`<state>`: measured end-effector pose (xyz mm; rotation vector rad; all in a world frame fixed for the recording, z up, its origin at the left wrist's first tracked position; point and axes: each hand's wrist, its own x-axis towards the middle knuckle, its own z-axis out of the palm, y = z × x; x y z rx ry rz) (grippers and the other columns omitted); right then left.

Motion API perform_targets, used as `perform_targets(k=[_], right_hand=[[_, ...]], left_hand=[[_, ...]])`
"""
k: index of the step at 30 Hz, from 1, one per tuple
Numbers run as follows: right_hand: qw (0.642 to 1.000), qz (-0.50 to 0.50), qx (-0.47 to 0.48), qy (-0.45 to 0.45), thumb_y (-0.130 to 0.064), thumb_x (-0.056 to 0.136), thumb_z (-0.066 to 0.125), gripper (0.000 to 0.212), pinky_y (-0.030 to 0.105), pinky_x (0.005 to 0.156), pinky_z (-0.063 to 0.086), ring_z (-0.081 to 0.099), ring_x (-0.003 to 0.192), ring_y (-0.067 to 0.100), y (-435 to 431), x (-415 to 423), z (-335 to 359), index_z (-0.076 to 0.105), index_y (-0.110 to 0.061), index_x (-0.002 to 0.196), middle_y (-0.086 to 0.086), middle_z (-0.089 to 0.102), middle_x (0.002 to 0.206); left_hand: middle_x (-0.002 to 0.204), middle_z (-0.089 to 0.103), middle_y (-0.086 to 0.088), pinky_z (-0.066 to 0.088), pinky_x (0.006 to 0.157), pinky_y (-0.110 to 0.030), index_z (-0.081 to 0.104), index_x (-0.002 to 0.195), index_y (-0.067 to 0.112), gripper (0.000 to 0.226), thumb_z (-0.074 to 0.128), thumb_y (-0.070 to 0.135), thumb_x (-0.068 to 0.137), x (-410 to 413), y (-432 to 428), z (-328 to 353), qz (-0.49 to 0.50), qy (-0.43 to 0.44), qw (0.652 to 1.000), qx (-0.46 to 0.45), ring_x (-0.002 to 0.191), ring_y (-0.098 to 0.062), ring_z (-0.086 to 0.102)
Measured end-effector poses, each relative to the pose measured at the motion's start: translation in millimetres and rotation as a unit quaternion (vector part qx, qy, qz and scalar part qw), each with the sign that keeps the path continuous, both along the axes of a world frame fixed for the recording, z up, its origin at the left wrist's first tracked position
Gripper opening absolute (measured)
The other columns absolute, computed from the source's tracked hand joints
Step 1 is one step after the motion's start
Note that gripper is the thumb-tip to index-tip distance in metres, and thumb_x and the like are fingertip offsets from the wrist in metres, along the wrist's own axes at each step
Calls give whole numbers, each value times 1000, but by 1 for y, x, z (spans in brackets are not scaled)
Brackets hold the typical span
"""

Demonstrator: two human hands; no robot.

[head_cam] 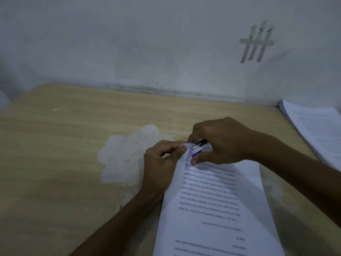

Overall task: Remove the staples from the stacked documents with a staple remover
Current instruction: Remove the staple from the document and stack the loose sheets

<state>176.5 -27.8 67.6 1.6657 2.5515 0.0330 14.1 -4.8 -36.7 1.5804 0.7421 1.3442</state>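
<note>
Metal staple remover point(199, 145) gripped in the right hand point(221, 141) bites the document point(217, 200) corner — left hand point(162, 163) pinching that corner.

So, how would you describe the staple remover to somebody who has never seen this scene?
Start at the wooden table, then find the printed document lying nearest the person. At its far left corner, the right hand grips the staple remover. It is the only shiny metal thing there, with a purple part, unlike the white paper around it.
</note>
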Motion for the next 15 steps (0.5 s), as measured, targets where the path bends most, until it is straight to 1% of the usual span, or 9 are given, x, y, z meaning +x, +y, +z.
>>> perform_targets(k=[2,5,7,10,14,15], right_hand=[[1000,0,-3,6,-70,80,51,48,21,62,36,52,84,6,2,-1,0,60,-36,113,-16,56,95],[1000,0,-7,6,-70,81,49,50,20,61,35,51,80,5,3,-1,-1,61,-33,111,-16,57,93],[1000,-1,-9,2,-70,81,49,48,21,62,35,52,82,7,2,-2,-1,61,-33,110,-14,59,93],[1000,-3,-13,-1,-69,81,50,45,23,62,37,54,83,8,1,-6,0,62,-34,107,-13,61,92],[1000,-1,-2,-9,-68,81,50,43,20,58,32,54,79,9,0,-8,2,61,-32,101,-12,60,89],[1000,-3,-2,-10,-68,81,50,40,20,57,32,53,77,9,0,-9,3,60,-32,97,-12,59,87]], left_hand=[[85,72,13,52,73,-18,70,98,18,18,67,9,83,0,0,1,-2,-7,1000,-6,83,-7,68],[83,72,19,52,72,-17,70,96,21,23,66,4,82,1,-1,3,-9,-17,1000,-20,82,-6,69],[83,72,18,52,71,-17,71,94,23,25,66,2,82,0,-2,4,-12,-26,999,-21,82,-7,69],[83,72,17,52,71,-17,71,95,21,24,66,2,82,0,-2,5,-19,-30,999,-15,82,-7,69],[82,72,18,50,72,-14,70,96,21,24,66,3,81,0,-1,5,-15,-21,1000,-7,82,-5,68],[83,72,18,50,72,-15,71,95,22,25,66,2,81,-1,-2,5,-15,-19,1000,-4,82,-5,68]])
